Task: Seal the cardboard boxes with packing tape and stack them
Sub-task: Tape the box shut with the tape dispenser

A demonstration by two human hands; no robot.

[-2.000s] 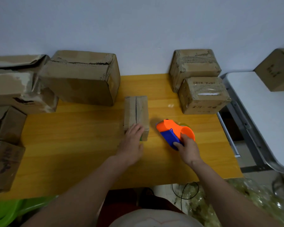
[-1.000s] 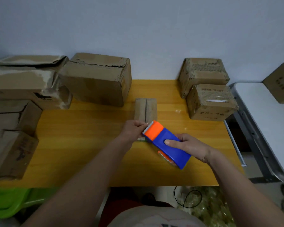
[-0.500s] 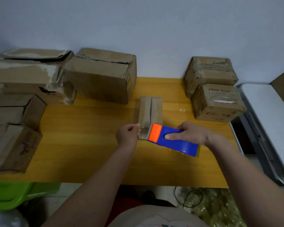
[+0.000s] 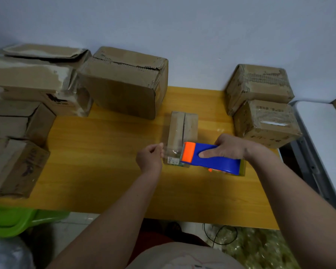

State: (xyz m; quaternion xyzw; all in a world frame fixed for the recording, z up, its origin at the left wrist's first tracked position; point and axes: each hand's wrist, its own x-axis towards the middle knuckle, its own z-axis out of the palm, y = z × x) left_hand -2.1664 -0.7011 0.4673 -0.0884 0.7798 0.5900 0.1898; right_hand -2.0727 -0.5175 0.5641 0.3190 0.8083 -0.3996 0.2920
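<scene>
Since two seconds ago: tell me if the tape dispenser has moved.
Yes. The tape dispenser lay on the table right of the small box; now the right hand holds it at the box's near end.

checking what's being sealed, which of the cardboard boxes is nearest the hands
The small narrow box at the table's middle, its top seam open. The left hand pinches clear tape beside it and the right hand holds the dispenser over its near end; the other boxes sit apart.

Matt cardboard box, glossy plastic dispenser
</scene>
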